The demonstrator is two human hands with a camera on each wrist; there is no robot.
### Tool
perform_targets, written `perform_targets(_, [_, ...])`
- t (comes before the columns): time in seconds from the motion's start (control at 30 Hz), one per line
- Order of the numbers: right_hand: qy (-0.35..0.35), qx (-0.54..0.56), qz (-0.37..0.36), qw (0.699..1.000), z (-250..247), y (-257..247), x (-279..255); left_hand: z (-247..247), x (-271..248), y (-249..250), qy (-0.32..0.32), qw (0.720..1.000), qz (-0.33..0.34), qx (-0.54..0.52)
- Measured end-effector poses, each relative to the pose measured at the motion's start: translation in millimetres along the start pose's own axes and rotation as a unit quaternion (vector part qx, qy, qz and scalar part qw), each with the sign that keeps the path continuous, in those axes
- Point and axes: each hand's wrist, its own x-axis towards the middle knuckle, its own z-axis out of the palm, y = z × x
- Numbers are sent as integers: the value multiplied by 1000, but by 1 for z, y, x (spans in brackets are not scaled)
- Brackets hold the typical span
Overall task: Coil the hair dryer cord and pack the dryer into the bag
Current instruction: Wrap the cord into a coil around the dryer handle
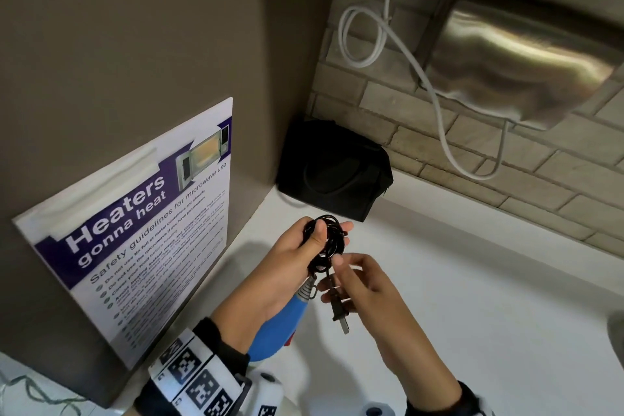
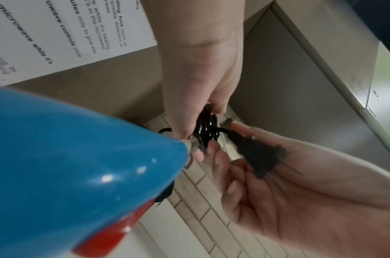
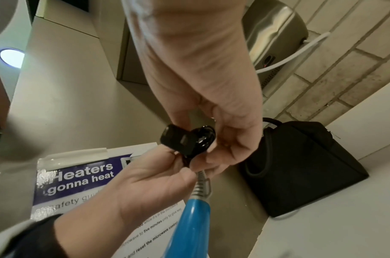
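Note:
My left hand [image 1: 305, 243] grips a bundle of coiled black cord [image 1: 332, 235] above the white counter. From that grip the blue hair dryer [image 1: 287, 319] hangs back toward my wrist, its grey strain relief [image 3: 201, 183] just under the fingers. My right hand [image 1: 342, 275] pinches the loose cord end just above the black plug [image 1: 339, 312], which dangles prongs down. In the left wrist view the plug [image 2: 261, 158] lies across the right hand [image 2: 244, 174], beside the coil [image 2: 207, 128]. The black bag [image 1: 332, 169] stands in the corner behind both hands, and I cannot tell whether it is unzipped.
A microwave safety poster [image 1: 141, 223] is taped to the grey wall on the left. A steel hand dryer [image 1: 513, 57] with a looped white cable [image 1: 361, 34] hangs on the brick wall above. The white counter [image 1: 472, 280] stretches right of my hands.

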Motion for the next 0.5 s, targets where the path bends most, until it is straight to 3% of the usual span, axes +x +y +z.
perform_targets(0.13, [7,-47,-15,999,5,-7,11,-1,-4,-1,-44,999,-12,1])
perform_targets(0.3, [11,-70,-18,997,10,-14,12,6,-8,-4,3,994,24,108])
perform_targets(0.5, [-82,-39,-11,996,3,-15,13,1,-5,-1,25,997,25,66])
